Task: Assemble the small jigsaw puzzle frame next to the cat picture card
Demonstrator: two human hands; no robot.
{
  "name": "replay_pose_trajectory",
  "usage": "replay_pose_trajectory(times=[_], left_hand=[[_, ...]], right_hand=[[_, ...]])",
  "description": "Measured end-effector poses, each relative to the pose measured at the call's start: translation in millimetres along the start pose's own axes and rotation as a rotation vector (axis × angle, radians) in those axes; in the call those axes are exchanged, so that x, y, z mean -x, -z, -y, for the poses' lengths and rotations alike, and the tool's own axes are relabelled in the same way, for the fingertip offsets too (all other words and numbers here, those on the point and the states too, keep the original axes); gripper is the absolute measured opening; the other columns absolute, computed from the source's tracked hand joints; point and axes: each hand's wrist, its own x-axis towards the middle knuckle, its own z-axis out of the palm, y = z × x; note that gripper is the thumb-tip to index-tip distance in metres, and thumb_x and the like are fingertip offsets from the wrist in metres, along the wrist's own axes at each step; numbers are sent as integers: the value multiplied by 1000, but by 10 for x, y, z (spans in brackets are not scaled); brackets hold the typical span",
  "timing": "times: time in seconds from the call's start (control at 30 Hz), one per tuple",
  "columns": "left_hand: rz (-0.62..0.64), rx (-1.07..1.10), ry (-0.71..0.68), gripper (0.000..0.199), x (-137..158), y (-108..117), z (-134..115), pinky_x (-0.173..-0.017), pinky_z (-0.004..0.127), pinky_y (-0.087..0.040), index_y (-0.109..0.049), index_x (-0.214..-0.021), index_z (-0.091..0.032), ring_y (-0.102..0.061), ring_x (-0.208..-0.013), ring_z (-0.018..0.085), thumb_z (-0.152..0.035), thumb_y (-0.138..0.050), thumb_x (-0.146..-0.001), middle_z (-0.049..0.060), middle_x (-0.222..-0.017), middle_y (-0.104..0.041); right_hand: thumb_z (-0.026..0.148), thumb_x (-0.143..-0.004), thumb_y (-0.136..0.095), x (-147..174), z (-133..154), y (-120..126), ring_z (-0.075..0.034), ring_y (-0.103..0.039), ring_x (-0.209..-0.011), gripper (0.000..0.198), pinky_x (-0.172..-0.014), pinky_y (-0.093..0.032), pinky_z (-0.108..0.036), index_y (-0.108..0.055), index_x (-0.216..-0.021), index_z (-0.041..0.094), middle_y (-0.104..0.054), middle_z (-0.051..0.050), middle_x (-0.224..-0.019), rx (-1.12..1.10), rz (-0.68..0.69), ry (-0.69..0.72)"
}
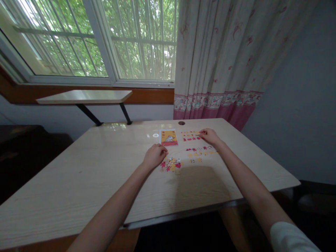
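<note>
Though both low, right hand (209,135) ahead of left hand (154,155).

Rm w/ desk by window, daylight ahead of you.
In front of you: pale wood-grain desk (105,168), round dark cable hole (181,123) nr far edge; flat pale raised shelf board (86,97) on slanted black legs (89,114), far lt. Beyond: white-framed glass window (141,38), bars & green foliage outside, reddish-brown sill (152,95) below. To your rt: long cream floral fabric curtain (217,52) w/ pink btm, then plain bluish-grey wall (296,105). Far lt: dark, details unclear.
</note>
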Motion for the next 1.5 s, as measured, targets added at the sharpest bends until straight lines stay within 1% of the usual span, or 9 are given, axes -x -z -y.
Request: replay_pose_trajectory(times=[0.3, 0.47, 0.63, 0.77, 0.87, 0.97, 1.1, 1.27, 1.5], left_hand=[[-9, 43, -9, 20, -19, -35, 14, -78, 31, -43, -70, -88, -17, -56, -87, 23, -29, -56, -81, 9, -87, -63], [-25, 134, -17, 11, -39, -60, 40, -76, 30, -42, -66, -82, -17, -56, -82, 20, -24, -58, -78, 6, -82, -63], [-48, 364, -32, 9, -8, -59, 6, -67, 27, -42, -64, -77, -17, -56, -71, 17, -21, -55, -77, 3, -73, -64], [-88, 857, 84, 18, 11, -133, -54, -59, 25, -42, -66, -78, -15, -56, -62, 14, -31, -60, -74, 3, -70, -65], [-122, 1126, 187, 27, 14, -173, -109, -57, 25, -43, -66, -78, -14, -56, -59, 13, -36, -72, -64, 3, -67, -64], [-112, 1261, 241, 38, 27, -170, -162, -53, 22, -41, -65, -80, -13, -54, -54, 10, -38, -80, -55, 0, -61, -61], [-39, 1365, 183, 41, 64, -160, -203, -48, 18, -34, -64, -87, -13, -45, -46, 6, -39, -79, -59, -5, -55, -53], [-36, 1393, 141, 40, 88, -139, -233, -47, 18, -33, -63, -90, -14, -43, -45, 5, -37, -78, -61, -6, -54, -51], [-21, 1386, 211, 44, 103, 8, -332, -46, 19, -33, -63, -85, -13, -44, -44, 5, -38, -81, -53, -6, -50, -52]], right_hand=[[32, -80, -58, -11, 53, -100, -20, -61, -89, 24, -78, -43, -29, -70, -98, 21, -70, -7, -96, 75, 42, -2], [30, -81, -56, 27, 119, -12, -23, -56, -101, 27, -87, -39, -35, -68, -103, 22, -66, -8, -107, 125, -33, 34], [26, -84, -54, 240, 449, 6, -20, -57, -93, 19, -86, -38, -34, -68, -95, 20, -68, -7, -97, 58, -122, 298], [29, -84, -58, 561, 871, -39, -20, -57, -90, 17, -82, -38, -35, -66, -96, 20, -68, -7, -94, -25, -120, 624], [37, -83, -60, 769, 1140, -78, -19, -58, -85, 23, -78, -38, -32, -65, -97, 20, -68, -5, -88, -99, -131, 726], [39, -84, -58, 876, 1294, -108, -17, -60, -82, 23, -77, -38, -31, -65, -96, 21, -69, -4, -84, -156, -153, 769], [35, -87, -56, 901, 1343, -110, -16, -60, -78, 17, -76, -37, -31, -65, -89, 21, -69, -2, -81, -152, -188, 825], [36, -86, -57, 907, 1326, -89, -15, -60, -77, 18, -75, -37, -30, -65, -88, 21, -69, -2, -80, -144, -227, 847], [40, -85, -56, 926, 1316, -110, -16, -60, -78, 22, -74, -38, -31, -66, -92, 22, -69, -3, -82, -146, -254, 833]])
